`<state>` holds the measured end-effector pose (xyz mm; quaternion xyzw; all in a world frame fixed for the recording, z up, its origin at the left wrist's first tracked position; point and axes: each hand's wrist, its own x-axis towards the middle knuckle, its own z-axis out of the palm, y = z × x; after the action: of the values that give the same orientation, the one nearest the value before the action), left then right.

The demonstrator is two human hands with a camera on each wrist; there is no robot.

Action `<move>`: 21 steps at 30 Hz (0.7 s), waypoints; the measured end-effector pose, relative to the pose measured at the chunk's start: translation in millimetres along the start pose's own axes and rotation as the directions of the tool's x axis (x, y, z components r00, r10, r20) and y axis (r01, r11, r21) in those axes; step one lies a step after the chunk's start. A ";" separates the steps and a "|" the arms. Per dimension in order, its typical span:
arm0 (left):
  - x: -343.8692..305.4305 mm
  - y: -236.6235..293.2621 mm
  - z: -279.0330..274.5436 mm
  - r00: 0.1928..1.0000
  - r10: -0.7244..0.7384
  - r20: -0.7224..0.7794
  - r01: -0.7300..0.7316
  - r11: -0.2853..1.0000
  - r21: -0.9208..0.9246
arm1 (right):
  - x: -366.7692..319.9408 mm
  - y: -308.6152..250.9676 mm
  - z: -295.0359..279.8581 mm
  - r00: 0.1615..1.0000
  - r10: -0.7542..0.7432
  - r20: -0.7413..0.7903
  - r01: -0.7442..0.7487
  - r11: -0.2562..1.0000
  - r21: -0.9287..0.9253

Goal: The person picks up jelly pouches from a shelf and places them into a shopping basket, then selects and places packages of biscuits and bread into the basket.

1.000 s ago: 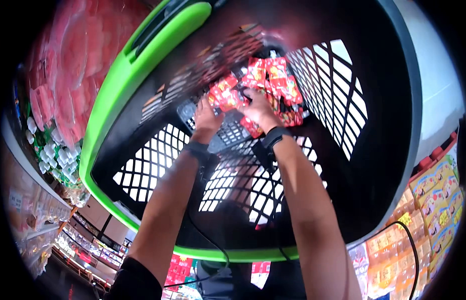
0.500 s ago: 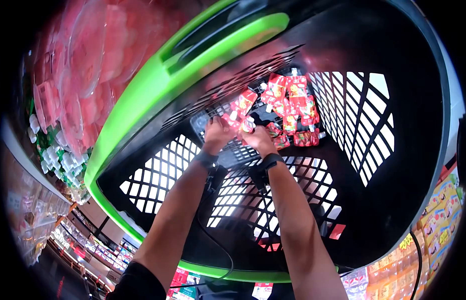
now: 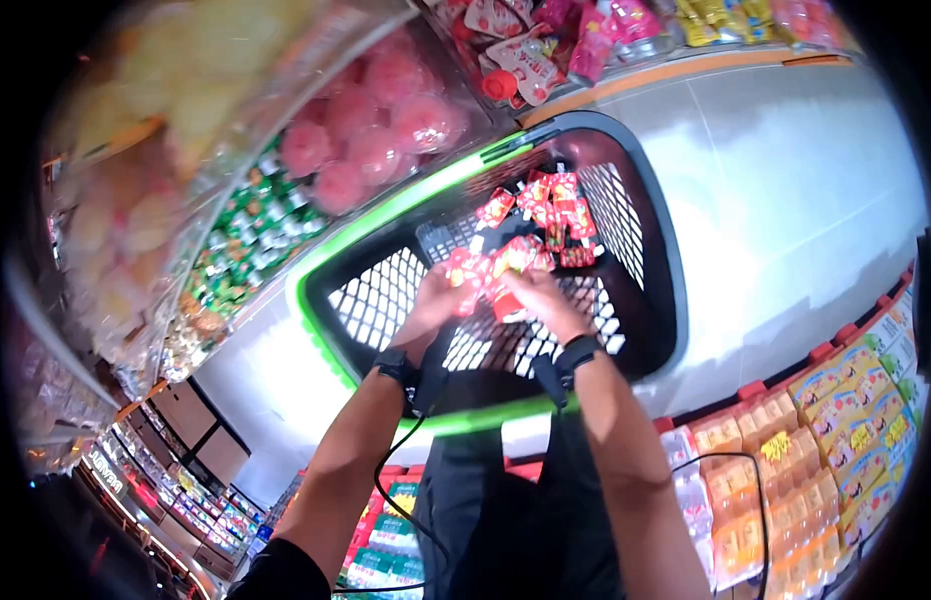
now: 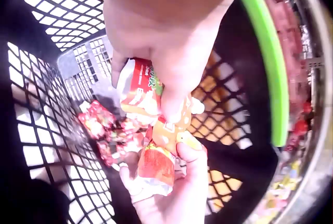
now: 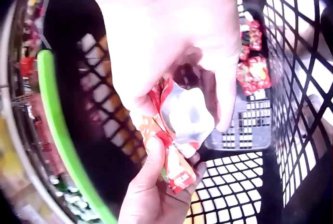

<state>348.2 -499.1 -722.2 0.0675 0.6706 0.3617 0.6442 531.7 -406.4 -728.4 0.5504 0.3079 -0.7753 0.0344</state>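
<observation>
Above a black shopping basket [image 3: 654,350] with a green handle, both hands hold red pouches close together. The left hand [image 3: 438,302] grips a red pouch [image 3: 468,270], its fingers curled round it; in the left wrist view the left hand [image 4: 156,42] comes from the top. The right hand [image 3: 546,302] pinches more red pouches [image 3: 521,255]. In the right wrist view the right hand [image 5: 171,37] has its fingers round a pouch with a silvery underside [image 5: 187,115]. Several red pouches [image 3: 564,205] lie at the basket's far end.
Pink round packs [image 3: 376,130] and green-and-white packs [image 3: 256,235] stand on the left shelf. Bagged sweets [image 3: 526,60] line the shelf at the top. Orange packs [image 3: 776,480] are at lower right. Pale floor [image 3: 766,200] shows right of the basket.
Both hands have come up towards the body with red pouches, away from the basket's bottom. The head view has drawn back, showing the whole basket and more floor.
</observation>
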 end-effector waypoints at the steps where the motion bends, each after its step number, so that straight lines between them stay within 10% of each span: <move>1: -30.5 33.6 19.3 0.994 0.058 0.089 -0.061 0.998 0.029 | -27.4 -17.7 -4.1 0.997 -0.071 0.022 0.070 0.996 0.047; 8: -219.2 201.3 119.7 0.948 0.227 0.221 -0.228 0.973 -0.021 | -228.5 -136.8 -17.6 0.929 -0.367 -0.050 0.363 0.929 -0.074; 12: -303.5 250.7 148.9 0.873 0.377 0.310 -0.419 0.905 0.078 | -326.7 -174.6 -14.0 0.925 -0.368 0.092 0.288 0.840 0.460; 16: -344.4 269.3 151.8 0.756 0.520 0.397 -0.625 0.754 0.203 | -402.2 -215.0 -11.3 0.800 -0.582 0.144 0.393 0.691 0.607; 21: -397.4 314.0 159.7 0.786 0.452 0.421 -0.541 0.832 0.118 | -436.6 -234.1 -25.8 0.809 -0.526 0.262 0.343 0.784 0.517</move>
<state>440.1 -427.8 -204.0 0.3856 0.5301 0.4183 0.6288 632.4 -328.7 -248.9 0.2881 0.2294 -0.9045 -0.2150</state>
